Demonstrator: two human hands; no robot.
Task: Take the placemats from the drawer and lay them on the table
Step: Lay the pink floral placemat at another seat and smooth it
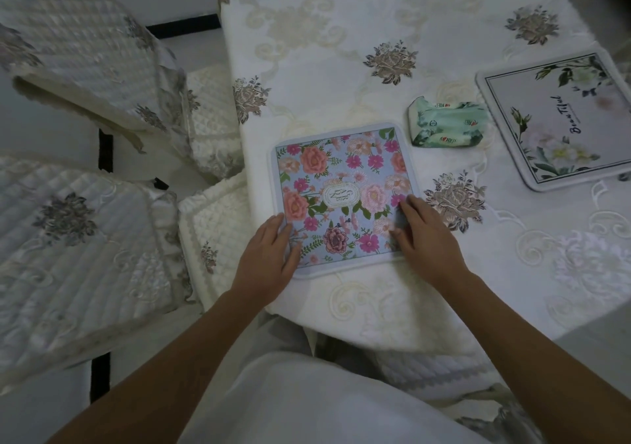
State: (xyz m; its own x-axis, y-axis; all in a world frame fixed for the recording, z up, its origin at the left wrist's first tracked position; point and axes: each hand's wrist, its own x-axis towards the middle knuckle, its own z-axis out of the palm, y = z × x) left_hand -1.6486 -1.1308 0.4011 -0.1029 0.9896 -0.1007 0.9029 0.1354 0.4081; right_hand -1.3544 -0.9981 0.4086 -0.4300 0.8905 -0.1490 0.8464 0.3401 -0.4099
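Two near corners of the floral placemat (341,184) are held flat: the left hand (269,252) lays its fingers (290,238) pressed together on one, the right hand (423,235) lays its fingers (406,207) lightly spread on the other, gripping nothing, probably to smooth and square it on the worktop (341,50). The mat, under and just beyond the fingers, is nearly square with no clear long axis, its sides roughly following the worktop's left edge; a tissue pack (444,124) and a second placemat (560,119) lie beyond and right of the right fingers
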